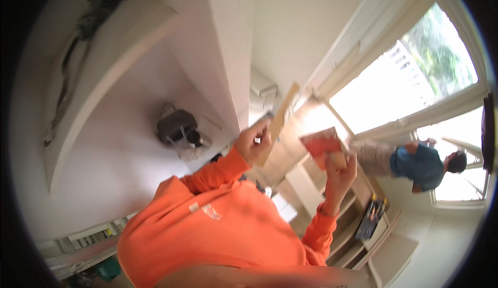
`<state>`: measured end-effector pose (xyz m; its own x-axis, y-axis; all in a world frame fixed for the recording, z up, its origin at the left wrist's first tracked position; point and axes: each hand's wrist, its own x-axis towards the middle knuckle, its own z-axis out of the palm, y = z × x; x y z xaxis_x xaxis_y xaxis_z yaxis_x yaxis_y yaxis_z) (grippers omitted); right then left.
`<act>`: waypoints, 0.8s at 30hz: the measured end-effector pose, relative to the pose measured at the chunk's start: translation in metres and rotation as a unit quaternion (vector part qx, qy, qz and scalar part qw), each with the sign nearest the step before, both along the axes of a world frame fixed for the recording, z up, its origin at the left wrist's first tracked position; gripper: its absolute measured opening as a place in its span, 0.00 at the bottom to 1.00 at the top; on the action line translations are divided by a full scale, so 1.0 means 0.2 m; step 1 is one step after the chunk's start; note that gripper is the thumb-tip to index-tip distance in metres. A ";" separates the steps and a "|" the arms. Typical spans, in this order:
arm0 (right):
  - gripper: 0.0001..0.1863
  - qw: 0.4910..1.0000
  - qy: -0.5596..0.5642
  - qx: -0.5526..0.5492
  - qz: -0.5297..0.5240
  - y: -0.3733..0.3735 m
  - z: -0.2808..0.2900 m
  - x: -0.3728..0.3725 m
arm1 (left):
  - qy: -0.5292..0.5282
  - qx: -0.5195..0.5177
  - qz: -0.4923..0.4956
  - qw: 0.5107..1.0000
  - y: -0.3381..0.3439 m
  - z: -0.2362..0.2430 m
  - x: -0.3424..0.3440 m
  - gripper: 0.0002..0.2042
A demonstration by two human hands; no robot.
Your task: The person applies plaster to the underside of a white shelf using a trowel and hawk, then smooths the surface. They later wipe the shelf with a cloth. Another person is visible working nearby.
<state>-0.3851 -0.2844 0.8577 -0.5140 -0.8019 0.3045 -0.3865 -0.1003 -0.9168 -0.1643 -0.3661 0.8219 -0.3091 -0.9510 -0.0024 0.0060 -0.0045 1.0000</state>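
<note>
Head view: left hand (255,140) was curled around a pale board (282,118); right hand (340,173) pinched a red scraper (317,144) near one end, apparently leaving its wide edge clear.

No writing can be read; the pale print (211,212) on the orange sweatshirt (228,236) is too blurred.

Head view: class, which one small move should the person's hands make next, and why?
Probably bring the red flat-bladed spreader in the right hand across to the tan strip in the left hand: both are held up, apart from each other, and pale residue seems to show along the strip's edge.
</note>
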 end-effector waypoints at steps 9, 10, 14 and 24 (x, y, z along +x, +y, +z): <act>0.11 0.957 -0.272 -0.104 0.018 0.00 0.05 0.13 | 0.041 -0.048 -0.053 0.997 0.05 -0.03 0.11 0.16; 0.11 0.962 -0.253 -0.101 0.015 -0.02 0.07 0.11 | 0.040 -0.039 -0.048 0.997 0.07 -0.04 0.12 0.15; 0.08 0.985 -0.051 -0.166 -0.021 -0.09 0.19 0.06 | 0.046 -0.061 -0.025 0.997 0.08 -0.02 0.11 0.15; 0.13 0.755 0.618 -0.130 0.175 -0.09 0.66 0.03 | 0.158 -0.003 -0.100 0.982 0.03 0.18 0.10 0.17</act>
